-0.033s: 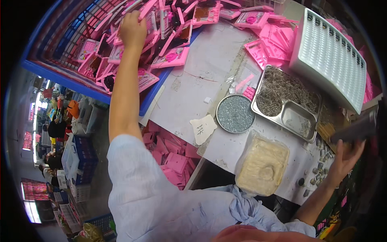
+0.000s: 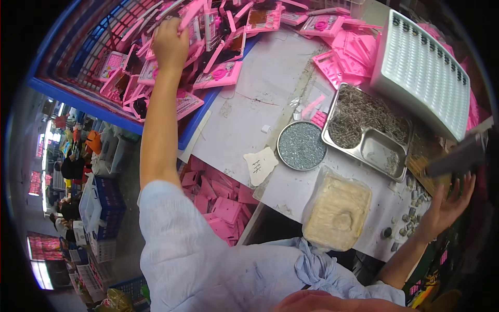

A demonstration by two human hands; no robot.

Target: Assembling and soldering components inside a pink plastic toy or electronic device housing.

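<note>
My left hand (image 2: 170, 46) reaches into a blue plastic basket (image 2: 78, 99) at the far left, its fingers closed on a pink plastic toy (image 2: 191, 14) at the top of the pile. Around it lie several more pink toys (image 2: 218, 74) with printed faces and dark parts. Over on the right, my right hand (image 2: 446, 208) has its fingers spread, holding nothing. Just above those fingers is a dark grey elongated tool (image 2: 455, 158), blurred, its exact kind unclear.
Mid-table are a round tin of small grey parts (image 2: 302, 145), a steel tray of screws (image 2: 326, 136) and a bagged yellowish block (image 2: 338, 213). A white dimpled rack (image 2: 423, 73) stands behind. Pink panels (image 2: 226, 210) lie below the table edge; small metal pieces (image 2: 410, 223) lie right.
The dark tool and my right hand's fingers have come apart; the tool sits slightly higher. My left hand has barely moved in the basket. The whole view has shifted a little.
</note>
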